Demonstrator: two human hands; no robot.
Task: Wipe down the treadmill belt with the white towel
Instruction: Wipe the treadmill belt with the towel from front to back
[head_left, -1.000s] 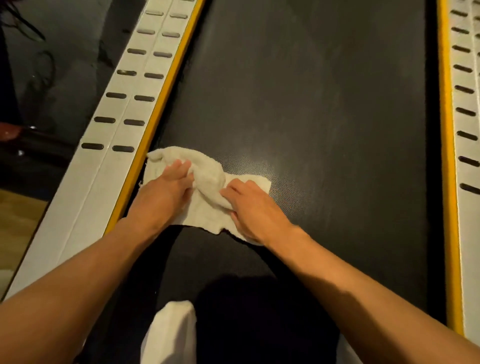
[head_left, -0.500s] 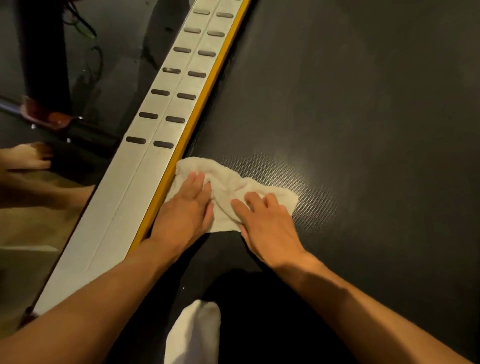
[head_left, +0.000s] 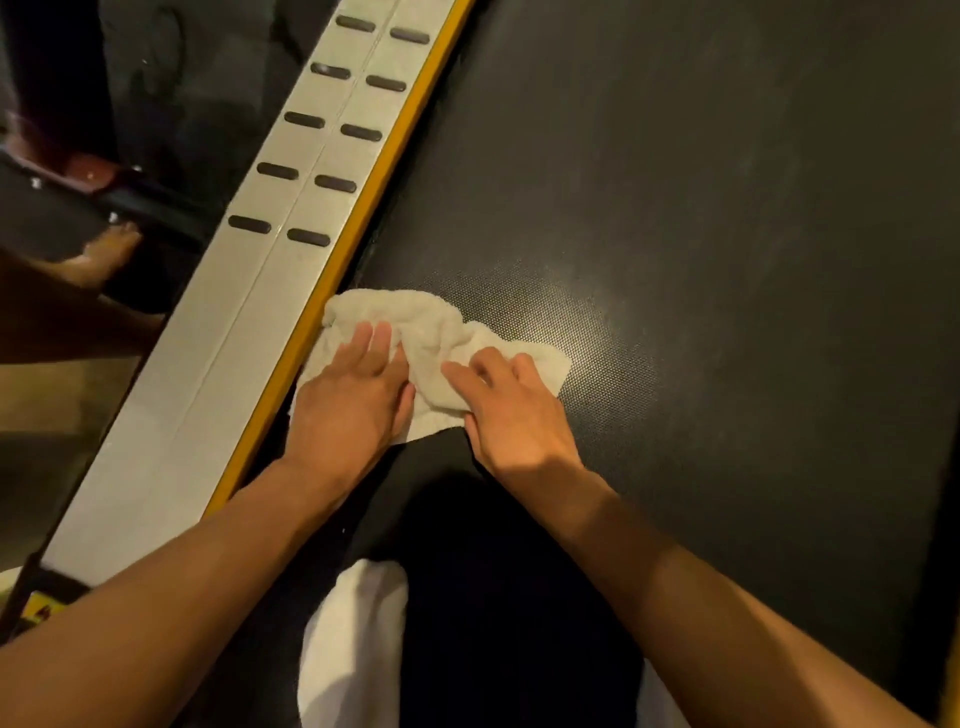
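Note:
The white towel (head_left: 431, 338) lies crumpled on the black treadmill belt (head_left: 701, 234), against the belt's left edge. My left hand (head_left: 353, 400) presses flat on the towel's left part, fingers straight. My right hand (head_left: 514, 410) presses on its right part, fingers spread over the cloth. Part of the towel is hidden under both hands.
A yellow strip (head_left: 363, 208) and a grey side rail (head_left: 249, 312) with dark oval pads run along the belt's left edge. A bare foot (head_left: 98, 254) of another person shows on the floor at left. A white garment (head_left: 353, 649) covers my knee at the bottom.
The view has shifted left, so the right rail has left the frame. The towel and both hands stay against the left edge of the belt, with the fingers flatter on the cloth.

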